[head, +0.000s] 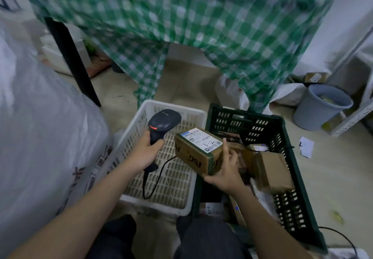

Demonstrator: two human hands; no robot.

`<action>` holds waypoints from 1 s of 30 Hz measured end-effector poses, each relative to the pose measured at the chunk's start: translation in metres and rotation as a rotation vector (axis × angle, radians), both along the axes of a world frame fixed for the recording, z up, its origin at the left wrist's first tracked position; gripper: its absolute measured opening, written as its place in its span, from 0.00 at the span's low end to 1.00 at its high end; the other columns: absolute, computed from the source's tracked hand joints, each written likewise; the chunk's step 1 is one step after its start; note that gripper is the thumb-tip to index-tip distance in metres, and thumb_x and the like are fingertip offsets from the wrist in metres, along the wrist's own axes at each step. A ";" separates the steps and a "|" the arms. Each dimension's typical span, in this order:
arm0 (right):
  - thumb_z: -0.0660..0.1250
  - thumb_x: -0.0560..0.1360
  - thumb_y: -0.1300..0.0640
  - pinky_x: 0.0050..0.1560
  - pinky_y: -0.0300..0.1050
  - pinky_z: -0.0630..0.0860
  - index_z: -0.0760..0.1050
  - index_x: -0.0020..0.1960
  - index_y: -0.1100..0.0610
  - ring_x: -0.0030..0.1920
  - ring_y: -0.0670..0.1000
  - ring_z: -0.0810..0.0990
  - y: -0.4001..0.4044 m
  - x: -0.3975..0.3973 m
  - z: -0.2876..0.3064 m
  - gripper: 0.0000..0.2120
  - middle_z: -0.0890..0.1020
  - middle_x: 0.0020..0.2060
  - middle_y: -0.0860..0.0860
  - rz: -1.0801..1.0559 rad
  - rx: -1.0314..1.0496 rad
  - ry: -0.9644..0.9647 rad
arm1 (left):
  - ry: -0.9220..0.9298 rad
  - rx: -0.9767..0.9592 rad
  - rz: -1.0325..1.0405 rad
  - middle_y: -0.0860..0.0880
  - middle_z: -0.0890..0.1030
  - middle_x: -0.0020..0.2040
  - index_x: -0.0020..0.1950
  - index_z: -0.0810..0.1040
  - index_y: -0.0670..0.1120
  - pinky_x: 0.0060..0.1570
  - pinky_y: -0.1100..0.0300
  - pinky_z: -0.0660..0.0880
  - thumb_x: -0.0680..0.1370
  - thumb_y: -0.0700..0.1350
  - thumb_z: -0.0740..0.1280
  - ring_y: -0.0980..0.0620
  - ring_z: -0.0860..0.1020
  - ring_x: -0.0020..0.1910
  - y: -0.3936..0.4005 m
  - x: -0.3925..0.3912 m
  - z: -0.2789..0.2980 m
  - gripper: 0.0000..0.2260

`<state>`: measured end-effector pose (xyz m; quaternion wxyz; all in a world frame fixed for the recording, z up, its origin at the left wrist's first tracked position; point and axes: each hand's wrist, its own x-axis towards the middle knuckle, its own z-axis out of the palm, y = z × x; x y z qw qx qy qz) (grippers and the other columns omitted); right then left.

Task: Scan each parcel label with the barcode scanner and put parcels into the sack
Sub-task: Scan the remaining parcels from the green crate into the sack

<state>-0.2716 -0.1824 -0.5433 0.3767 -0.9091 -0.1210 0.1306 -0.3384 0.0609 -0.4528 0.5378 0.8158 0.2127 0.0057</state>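
Beige floor, with a green-and-white checked cloth (181, 26) draped over a table at the back. Far left: large white woven plastic sack (40, 127), bulging, printed marks on its side. Next, white slotted plastic basket (171, 178) on the floor. Left hand (145, 151) is wrapped round the grip of a black corded handheld barcode scanner (161, 123), held over the white basket, head aimed right. Just beside the scanner head, small brown cardboard parcel with white printed label (198, 149) facing up, label hand-marked "3-2"; right hand (226, 172) grips its right end, thumb underneath. Further right, dark green slotted plastic crate (292, 137) containing more brown cardboard boxes (274, 170). Far right: grey round plastic bin (321, 107) on the floor
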 end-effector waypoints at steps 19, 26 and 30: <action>0.69 0.75 0.46 0.47 0.41 0.74 0.66 0.61 0.54 0.60 0.52 0.75 0.000 -0.002 -0.007 0.21 0.71 0.60 0.53 -0.266 0.290 0.084 | 0.091 -0.175 0.006 0.41 0.77 0.46 0.52 0.69 0.49 0.49 0.53 0.70 0.80 0.41 0.62 0.45 0.76 0.48 0.020 -0.020 -0.018 0.04; 0.76 0.68 0.48 0.42 0.34 0.77 0.73 0.64 0.55 0.50 0.47 0.80 0.018 0.026 0.015 0.28 0.80 0.53 0.48 -0.049 0.036 0.531 | 0.106 -0.154 0.022 0.42 0.78 0.45 0.48 0.70 0.49 0.54 0.50 0.72 0.78 0.42 0.63 0.42 0.78 0.51 0.022 -0.021 -0.019 0.03; 0.73 0.72 0.52 0.43 0.40 0.76 0.72 0.63 0.49 0.47 0.47 0.80 0.025 0.027 0.017 0.21 0.82 0.50 0.48 0.026 0.080 0.704 | 0.116 -0.146 0.029 0.41 0.80 0.48 0.49 0.71 0.50 0.58 0.48 0.73 0.78 0.43 0.64 0.40 0.79 0.54 0.022 -0.023 -0.020 0.03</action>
